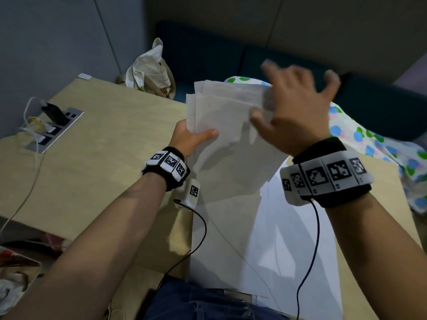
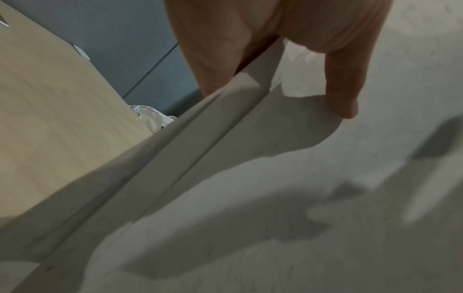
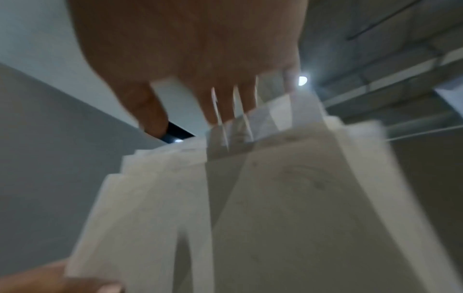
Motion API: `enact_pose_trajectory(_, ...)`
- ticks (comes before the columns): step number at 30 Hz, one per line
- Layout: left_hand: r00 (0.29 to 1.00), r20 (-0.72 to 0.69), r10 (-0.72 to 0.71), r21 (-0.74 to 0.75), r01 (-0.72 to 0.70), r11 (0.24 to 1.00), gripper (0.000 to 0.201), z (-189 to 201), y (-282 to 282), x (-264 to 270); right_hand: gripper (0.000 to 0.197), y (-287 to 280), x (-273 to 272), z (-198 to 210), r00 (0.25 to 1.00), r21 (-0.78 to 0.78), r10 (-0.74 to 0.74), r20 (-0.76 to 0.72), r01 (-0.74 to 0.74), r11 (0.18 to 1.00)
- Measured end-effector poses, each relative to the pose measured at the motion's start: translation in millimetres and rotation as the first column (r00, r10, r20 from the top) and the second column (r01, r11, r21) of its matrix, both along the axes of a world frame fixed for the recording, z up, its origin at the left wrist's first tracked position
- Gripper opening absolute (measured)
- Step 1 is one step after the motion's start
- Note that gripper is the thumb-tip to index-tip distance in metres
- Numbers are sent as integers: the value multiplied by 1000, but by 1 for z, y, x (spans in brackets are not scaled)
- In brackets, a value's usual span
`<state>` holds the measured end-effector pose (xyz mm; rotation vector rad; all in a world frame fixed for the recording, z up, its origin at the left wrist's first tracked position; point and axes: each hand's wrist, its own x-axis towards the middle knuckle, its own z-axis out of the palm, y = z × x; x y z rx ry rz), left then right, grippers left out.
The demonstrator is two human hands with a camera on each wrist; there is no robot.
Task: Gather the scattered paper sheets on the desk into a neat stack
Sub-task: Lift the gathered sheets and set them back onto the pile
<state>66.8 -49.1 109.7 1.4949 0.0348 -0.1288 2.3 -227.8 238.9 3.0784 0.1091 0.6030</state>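
A bundle of white paper sheets [image 1: 226,125] stands tilted above the wooden desk [image 1: 104,146], its edges uneven and fanned. My left hand [image 1: 194,137] grips the bundle's left edge, thumb [image 2: 343,95] on the front face of the sheets [image 2: 275,178]. My right hand [image 1: 295,107] is blurred at the bundle's upper right corner, fingers straight and spread, touching the top edges. In the right wrist view, sheet edges [image 3: 288,198] poke up between the fingers of that hand [image 3: 190,59]. More white sheets [image 1: 265,239] lie flat on the desk below.
A cloth tote bag [image 1: 150,70] sits at the desk's far edge. A socket panel with chargers and cables [image 1: 53,125] is at the left. A dotted cloth [image 1: 381,153] drapes at the right. A dark bench [image 1: 208,54] lies beyond.
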Motion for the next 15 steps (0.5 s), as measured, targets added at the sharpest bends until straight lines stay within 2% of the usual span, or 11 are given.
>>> enact_pose_trajectory(1,1000,-6,0,-3,0,1000,30,0,0,0,66,6,2,-3,995,-92,1,-97,-10,996)
enact_pose_trajectory(3,1000,-22,7,-11,-8,1000,25,0,0,-1,59,15,6,-11,981,-162,-15,-194,-17,987)
enact_pose_trajectory(8,999,-31,-10,-1,10,1000,26,1,0,-2,53,35,21,-18,964,-48,30,-264,-44,998)
enact_pose_trajectory(10,999,-37,-11,-10,11,1000,29,1,0,-2,54,35,24,-21,971,-72,3,-240,-21,997)
enact_pose_trajectory(12,999,-31,-16,-1,16,1000,29,1,1,-1,60,25,24,-23,987,-65,-90,-135,81,995)
enact_pose_trajectory(14,999,-28,-19,18,19,1000,27,-1,5,2,70,8,17,-26,975,118,-221,-15,221,968)
enact_pose_trajectory(15,999,-29,-20,22,20,1000,25,-2,7,2,75,-1,13,-29,960,303,-279,21,260,917)
